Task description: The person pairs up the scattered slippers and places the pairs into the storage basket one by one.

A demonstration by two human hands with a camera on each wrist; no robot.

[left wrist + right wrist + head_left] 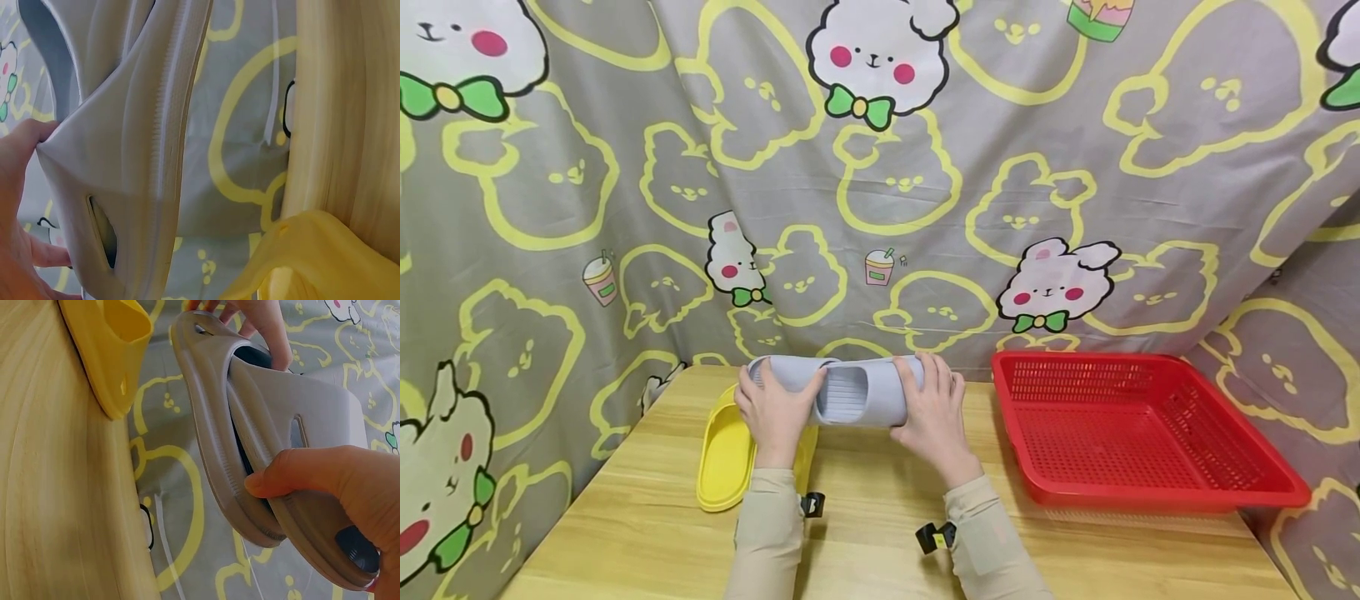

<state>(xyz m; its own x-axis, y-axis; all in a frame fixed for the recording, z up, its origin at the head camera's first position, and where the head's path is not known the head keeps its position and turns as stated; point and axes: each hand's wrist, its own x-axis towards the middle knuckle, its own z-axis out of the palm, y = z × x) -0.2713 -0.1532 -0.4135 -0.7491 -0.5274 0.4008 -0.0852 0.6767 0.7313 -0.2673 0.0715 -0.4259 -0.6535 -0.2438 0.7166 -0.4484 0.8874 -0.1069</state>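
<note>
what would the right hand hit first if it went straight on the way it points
Probably the patterned cloth behind the grey slippers that the right hand holds; how far off is unclear.

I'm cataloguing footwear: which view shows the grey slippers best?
The right wrist view: both grey slippers appear large and uncropped, though partly covered. The head view shows them smaller, between the left hand and right hand; the left wrist view cuts them off at its top edge.
</note>
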